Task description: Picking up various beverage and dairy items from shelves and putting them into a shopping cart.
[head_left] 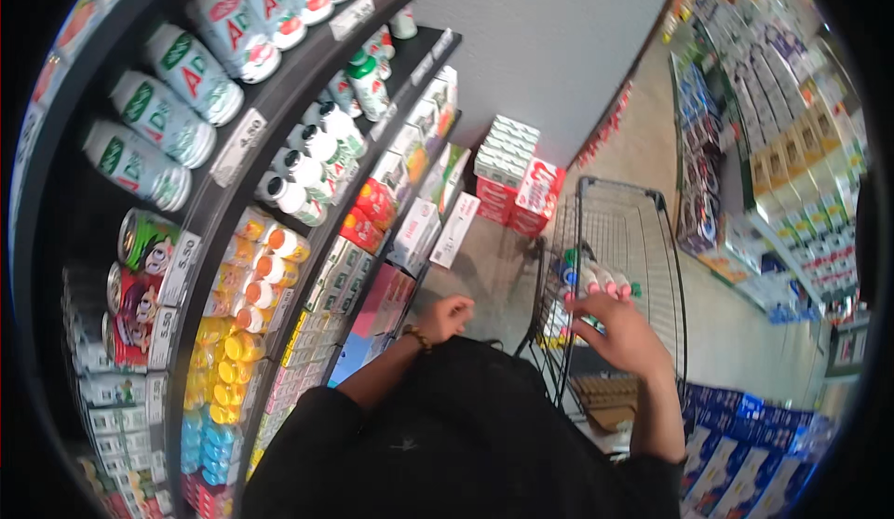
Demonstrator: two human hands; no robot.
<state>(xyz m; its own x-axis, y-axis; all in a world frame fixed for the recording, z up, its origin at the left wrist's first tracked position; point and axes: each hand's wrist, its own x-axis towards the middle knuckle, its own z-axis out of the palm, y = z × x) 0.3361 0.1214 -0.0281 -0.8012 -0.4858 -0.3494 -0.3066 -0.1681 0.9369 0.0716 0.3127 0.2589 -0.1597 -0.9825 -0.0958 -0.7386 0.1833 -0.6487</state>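
Note:
A metal wire shopping cart [632, 205] stands before me on the right, with several bottles with pink caps [606, 283] lying inside. My right hand [618, 330] is over the near side of the cart, its fingers bent and spread; no item shows in it. Close to my body, my left hand [447, 316] is half curled near the lower shelves, wearing a beaded bracelet at the wrist. It appears to hold nothing. Left of me, store shelves carry rows of white bottles [321, 142], orange-capped bottles [269, 267] and yellow-capped bottles [234, 372].
Stacked drink cartons [508, 149] and red boxes [538, 194] stand on the floor by a grey wall [538, 44]. Across the aisle floor [726, 330], a shelf row [789, 149] holds many packages. Blue cartons [740, 456] are stacked at the lower right.

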